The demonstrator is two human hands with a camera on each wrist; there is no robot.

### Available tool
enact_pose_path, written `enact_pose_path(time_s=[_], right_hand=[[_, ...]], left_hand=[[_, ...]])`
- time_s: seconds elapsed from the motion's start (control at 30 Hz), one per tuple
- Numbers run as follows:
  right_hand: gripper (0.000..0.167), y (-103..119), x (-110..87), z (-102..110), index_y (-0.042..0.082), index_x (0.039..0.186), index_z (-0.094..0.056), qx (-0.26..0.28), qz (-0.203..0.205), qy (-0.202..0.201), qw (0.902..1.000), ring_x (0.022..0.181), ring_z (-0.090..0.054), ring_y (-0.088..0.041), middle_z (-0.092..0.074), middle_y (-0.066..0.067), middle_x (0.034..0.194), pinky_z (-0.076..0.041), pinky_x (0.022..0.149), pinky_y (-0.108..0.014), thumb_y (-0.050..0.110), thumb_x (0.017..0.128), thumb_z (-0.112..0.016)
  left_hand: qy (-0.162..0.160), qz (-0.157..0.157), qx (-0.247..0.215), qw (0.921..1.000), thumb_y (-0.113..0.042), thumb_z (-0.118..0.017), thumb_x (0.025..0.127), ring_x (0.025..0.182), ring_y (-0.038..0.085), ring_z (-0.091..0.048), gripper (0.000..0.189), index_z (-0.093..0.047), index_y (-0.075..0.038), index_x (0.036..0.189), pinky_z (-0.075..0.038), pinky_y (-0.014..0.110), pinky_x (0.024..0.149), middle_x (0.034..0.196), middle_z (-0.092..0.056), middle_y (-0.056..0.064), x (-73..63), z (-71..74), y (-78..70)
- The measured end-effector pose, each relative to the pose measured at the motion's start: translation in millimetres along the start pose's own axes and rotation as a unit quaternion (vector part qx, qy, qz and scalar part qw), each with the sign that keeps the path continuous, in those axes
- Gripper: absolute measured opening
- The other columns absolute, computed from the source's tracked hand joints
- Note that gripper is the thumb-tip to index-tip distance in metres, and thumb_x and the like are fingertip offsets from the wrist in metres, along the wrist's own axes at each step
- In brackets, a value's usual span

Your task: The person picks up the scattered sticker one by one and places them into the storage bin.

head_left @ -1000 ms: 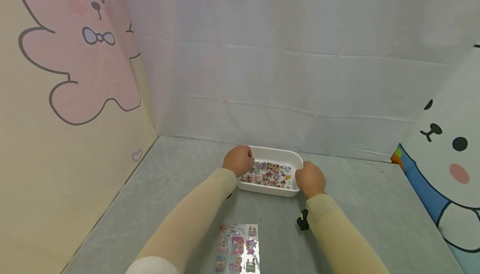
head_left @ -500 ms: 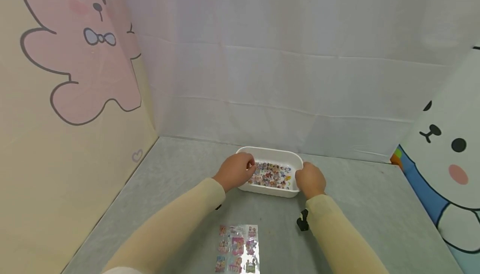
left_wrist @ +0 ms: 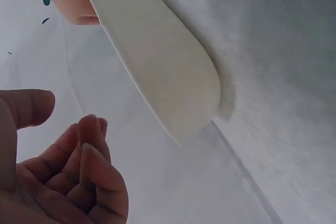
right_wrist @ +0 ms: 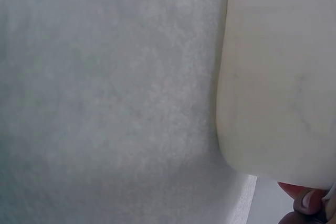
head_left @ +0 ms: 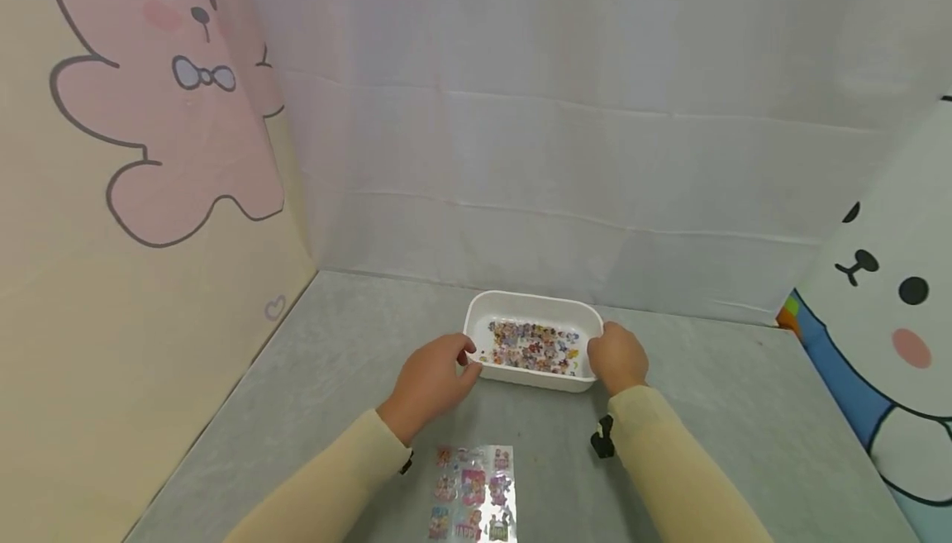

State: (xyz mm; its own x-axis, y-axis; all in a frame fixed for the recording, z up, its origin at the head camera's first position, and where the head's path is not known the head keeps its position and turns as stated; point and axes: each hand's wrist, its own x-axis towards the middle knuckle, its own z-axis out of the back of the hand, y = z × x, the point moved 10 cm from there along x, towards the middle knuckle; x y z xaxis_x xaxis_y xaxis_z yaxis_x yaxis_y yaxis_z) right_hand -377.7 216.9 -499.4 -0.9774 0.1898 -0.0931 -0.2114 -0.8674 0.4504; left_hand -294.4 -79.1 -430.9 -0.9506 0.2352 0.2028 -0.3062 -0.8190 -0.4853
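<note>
A white plastic tray (head_left: 535, 379) stands on the grey table, with many small colourful stickers or cut-out figures (head_left: 531, 347) spread over its bottom. My right hand (head_left: 619, 357) grips the tray's right end at the rim; in the right wrist view its fingertips (right_wrist: 310, 200) show at the edge of the tray wall (right_wrist: 278, 87). By the front left corner of the tray is my left hand (head_left: 431, 382), thumb and fingers apart, loosely bent. Nothing lies between the left fingers (left_wrist: 102, 169) in the left wrist view, and they are apart from the tray wall (left_wrist: 157, 56).
A shiny sheet of cartoon stickers (head_left: 472, 493) lies on the table (head_left: 357, 320) in front of the tray. White cloth (head_left: 550, 146) hangs behind the table. Printed panels stand at the left (head_left: 171, 295) and right (head_left: 885, 361) edges.
My left hand has come out from over the tray's left side, moving left and toward me, and its fingers have loosened. The right hand keeps its grip, and the tray stays about where it was.
</note>
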Motion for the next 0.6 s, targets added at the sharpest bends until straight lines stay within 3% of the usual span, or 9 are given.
enact_pose_path(time_s=[0.17,0.37,0.6], right_hand=[[0.049,-0.8,-0.6,-0.6,-0.012,0.141,-0.052,0.001,-0.001,0.000,1.0000,0.125,-0.056,-0.049,-0.057,-0.033,0.137,-0.046,0.100,-0.061,0.014,0.100,-0.047],[0.047,-0.3,-1.6,-0.4,-0.012,0.139,-0.053,-0.002,0.000,-0.001,1.0000,0.123,-0.057,-0.048,-0.058,-0.032,0.136,-0.047,0.099,-0.060,0.013,0.100,-0.048],[0.048,-0.9,-0.4,-0.6,-0.012,0.140,-0.053,-0.001,-0.004,-0.001,1.0000,0.123,-0.057,-0.048,-0.058,-0.032,0.136,-0.047,0.100,-0.060,0.014,0.100,-0.049]], left_hand=[[-0.014,0.012,0.034,0.9993,-0.031,-0.075,0.094,0.071,0.009,-0.058,0.031,-0.072,-0.012,0.118,-0.049,0.034,0.064,0.098,-0.069,-0.001,-30.2,11.6,11.3],[-0.034,0.027,0.077,0.9961,-0.032,-0.079,0.092,0.087,0.016,-0.068,0.036,-0.072,-0.010,0.120,-0.055,0.038,0.070,0.105,-0.071,0.002,-63.6,24.9,20.4],[-0.014,0.017,0.116,0.9929,-0.036,-0.080,0.090,0.104,0.026,-0.069,0.049,-0.069,-0.007,0.128,-0.056,0.046,0.083,0.117,-0.071,0.008,-87.4,18.9,23.0]])
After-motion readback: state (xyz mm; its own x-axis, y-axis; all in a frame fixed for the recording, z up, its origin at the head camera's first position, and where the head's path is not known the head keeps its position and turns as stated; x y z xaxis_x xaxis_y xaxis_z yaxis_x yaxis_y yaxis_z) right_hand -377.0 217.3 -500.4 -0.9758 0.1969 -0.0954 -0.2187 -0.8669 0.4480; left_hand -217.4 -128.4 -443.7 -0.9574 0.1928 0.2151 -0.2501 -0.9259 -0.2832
